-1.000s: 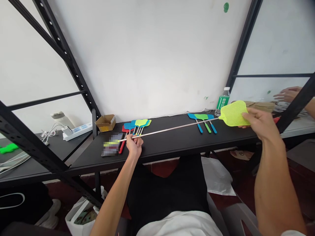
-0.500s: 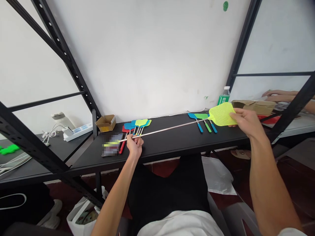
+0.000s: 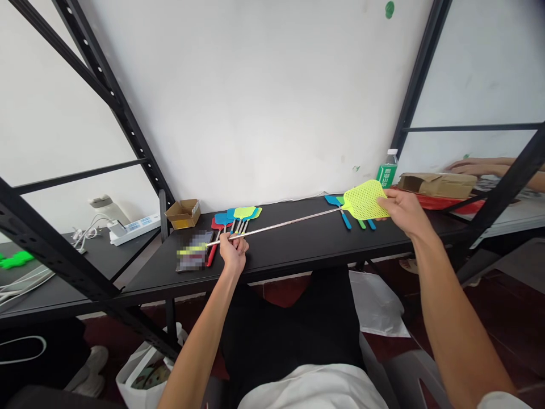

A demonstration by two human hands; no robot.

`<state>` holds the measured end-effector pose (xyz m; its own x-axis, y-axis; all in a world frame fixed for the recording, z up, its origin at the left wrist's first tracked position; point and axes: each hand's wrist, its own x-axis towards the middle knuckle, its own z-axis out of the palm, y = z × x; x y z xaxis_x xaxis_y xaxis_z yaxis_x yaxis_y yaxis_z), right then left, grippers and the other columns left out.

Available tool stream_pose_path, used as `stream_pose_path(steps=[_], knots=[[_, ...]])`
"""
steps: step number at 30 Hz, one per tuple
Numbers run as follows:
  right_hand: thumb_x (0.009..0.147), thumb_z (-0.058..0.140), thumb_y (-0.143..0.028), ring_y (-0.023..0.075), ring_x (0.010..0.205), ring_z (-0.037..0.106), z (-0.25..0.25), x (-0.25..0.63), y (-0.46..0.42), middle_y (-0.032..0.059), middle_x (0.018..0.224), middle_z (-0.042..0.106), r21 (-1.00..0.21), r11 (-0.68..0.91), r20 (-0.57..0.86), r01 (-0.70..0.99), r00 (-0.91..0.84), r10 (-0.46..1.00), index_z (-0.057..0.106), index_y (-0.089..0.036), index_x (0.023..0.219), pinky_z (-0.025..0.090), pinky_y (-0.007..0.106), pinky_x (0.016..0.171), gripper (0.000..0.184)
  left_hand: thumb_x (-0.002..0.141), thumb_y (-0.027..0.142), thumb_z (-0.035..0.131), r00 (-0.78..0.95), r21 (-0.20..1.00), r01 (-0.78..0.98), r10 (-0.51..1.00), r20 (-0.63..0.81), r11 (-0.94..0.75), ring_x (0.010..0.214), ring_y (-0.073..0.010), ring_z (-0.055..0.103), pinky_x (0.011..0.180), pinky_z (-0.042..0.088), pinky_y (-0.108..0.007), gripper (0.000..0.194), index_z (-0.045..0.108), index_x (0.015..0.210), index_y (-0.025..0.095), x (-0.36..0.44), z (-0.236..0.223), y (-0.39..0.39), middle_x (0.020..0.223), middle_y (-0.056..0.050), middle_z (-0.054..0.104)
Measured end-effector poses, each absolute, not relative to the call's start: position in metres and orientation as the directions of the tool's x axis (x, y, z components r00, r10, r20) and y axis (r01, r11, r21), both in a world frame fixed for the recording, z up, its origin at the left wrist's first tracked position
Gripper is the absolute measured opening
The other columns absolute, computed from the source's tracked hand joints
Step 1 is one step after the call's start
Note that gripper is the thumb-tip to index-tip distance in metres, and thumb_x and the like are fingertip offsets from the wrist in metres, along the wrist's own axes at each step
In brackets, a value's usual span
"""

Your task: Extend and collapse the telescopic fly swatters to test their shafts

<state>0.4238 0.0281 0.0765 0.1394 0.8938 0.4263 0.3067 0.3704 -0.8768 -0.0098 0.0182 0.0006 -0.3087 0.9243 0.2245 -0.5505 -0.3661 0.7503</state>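
A yellow-green fly swatter with a long telescopic metal rod point(image 3: 289, 222) stretches across the black table point(image 3: 298, 250). My left hand point(image 3: 233, 253) is closed around the rod near its handle end. My right hand point(image 3: 404, 211) pinches the swatter's perforated yellow head point(image 3: 364, 200), held just above the table. Under that head lie three short swatters with blue and green handles point(image 3: 346, 218). Beside my left hand lies a bunch of collapsed swatters with blue, yellow and red heads point(image 3: 238, 215).
A small cardboard box point(image 3: 183, 213) sits at the table's back left, a green-labelled water bottle point(image 3: 387, 170) at the back right. Black rack posts frame both sides. Another person's hands point(image 3: 477, 167) rest near a cardboard box point(image 3: 438, 184) on the right bench. A power strip point(image 3: 131, 225) lies far left.
My right hand has carried the yellow head leftward, shortening the rod. The left hand has stayed in place on the rod.
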Motion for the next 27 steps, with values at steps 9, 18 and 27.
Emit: stream_pose_path(steps=[9, 18, 27], knots=[[0.077, 0.069, -0.023, 0.0227, 0.065, 0.07, 0.071, 0.421, 0.033, 0.0063, 0.08, 0.077, -0.882, 0.377, 0.426, 0.283, 0.137, 0.894, 0.072, -0.014, 0.103, 0.056, 0.027, 0.055, 0.028, 0.09, 0.03, 0.041, -0.311, 0.74, -0.568, 0.926, 0.212, -0.36, 0.03, -0.0087, 0.021, 0.039, 0.022, -0.026, 0.045, 0.025, 0.048, 0.024, -0.009, 0.002, 0.018, 0.034, 0.005, 0.022], [0.073, 0.077, -0.029, 0.0218, 0.071, 0.071, 0.069, 0.42, 0.035, 0.0095, 0.088, 0.077, -0.915, 0.38, 0.394, 0.134, 0.095, 0.914, 0.075, -0.013, 0.095, 0.054, 0.024, 0.055, 0.027, 0.092, 0.032, 0.04, -0.286, 0.745, -0.571, 0.934, 0.213, -0.345, 0.03, -0.0092, 0.021, 0.039, 0.022, -0.026, 0.046, 0.024, 0.05, 0.024, -0.009, 0.001, 0.018, 0.034, 0.005, 0.022], [0.068, 0.084, -0.036, 0.0252, 0.069, 0.072, 0.068, 0.443, 0.017, 0.0144, 0.083, 0.077, -0.985, 0.148, 0.154, -0.092, -0.065, 0.986, 0.078, -0.015, 0.077, 0.059, 0.032, 0.063, 0.023, 0.086, 0.024, 0.041, -0.291, 0.744, -0.557, 0.926, 0.241, -0.369, 0.03, -0.0084, 0.021, 0.04, 0.022, -0.026, 0.044, 0.028, 0.044, 0.023, -0.012, -0.001, 0.02, 0.033, 0.005, 0.022]])
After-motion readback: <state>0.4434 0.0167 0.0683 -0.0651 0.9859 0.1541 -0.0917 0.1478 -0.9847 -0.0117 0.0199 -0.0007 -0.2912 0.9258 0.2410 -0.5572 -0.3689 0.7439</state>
